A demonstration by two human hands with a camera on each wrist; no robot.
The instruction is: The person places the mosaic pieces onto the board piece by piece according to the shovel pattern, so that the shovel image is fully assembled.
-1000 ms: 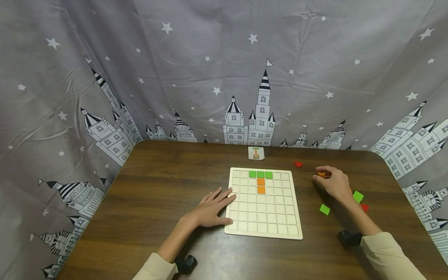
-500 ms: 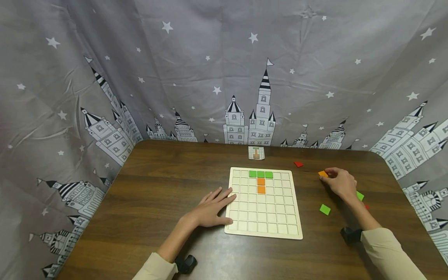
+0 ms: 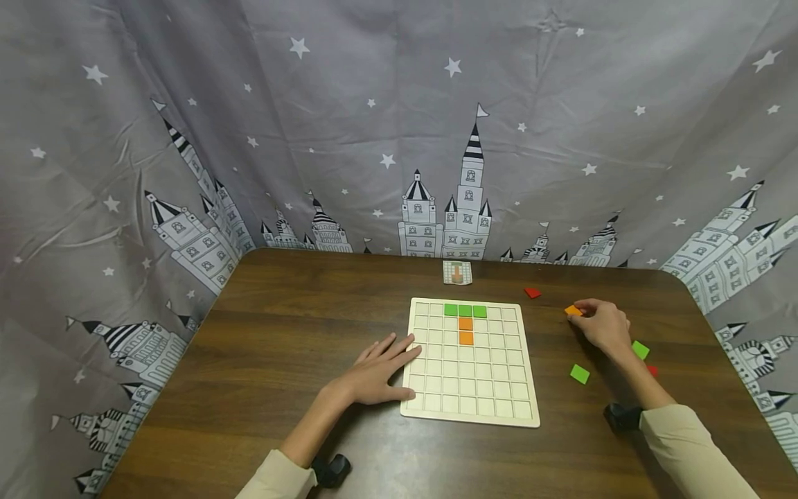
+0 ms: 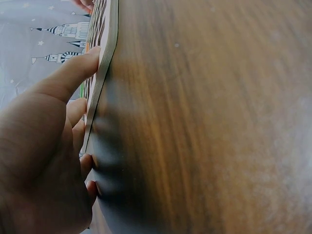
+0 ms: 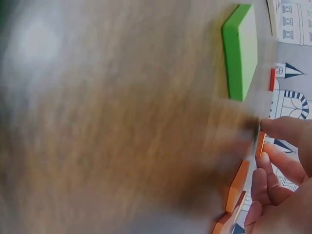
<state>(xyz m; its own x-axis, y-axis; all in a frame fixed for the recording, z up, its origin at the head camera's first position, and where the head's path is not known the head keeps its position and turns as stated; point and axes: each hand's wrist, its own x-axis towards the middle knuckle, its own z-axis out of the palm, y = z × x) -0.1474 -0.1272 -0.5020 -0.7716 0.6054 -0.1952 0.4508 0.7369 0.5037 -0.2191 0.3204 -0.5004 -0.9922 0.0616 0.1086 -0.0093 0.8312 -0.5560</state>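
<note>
My left hand (image 3: 374,378) rests with spread fingers on the left edge of a cream grid board (image 3: 441,384). In the left wrist view, the thumb (image 4: 73,73) lies over the board's rim. Three green square tiles (image 3: 465,310) sit in the board's top row, with two orange tiles (image 3: 465,338) below the middle one. Right of the board, my right hand (image 3: 606,326) pinches an orange tile (image 3: 573,310) between thumb and fingers. The right wrist view shows this pinched orange tile (image 5: 261,144) close to the tabletop.
A small pattern card (image 3: 457,272) lies behind the board, and a red piece (image 3: 533,293) to its right. Green tiles (image 3: 580,374) and another red piece (image 3: 652,371) lie near my right arm. More orange tiles (image 5: 237,186) lie beside my right hand. A grey curtain (image 3: 349,104) hangs behind.
My right hand first shifted right, uncovering more of the orange tile, then slid slightly back left with it. The left hand and board have stayed in place.
</note>
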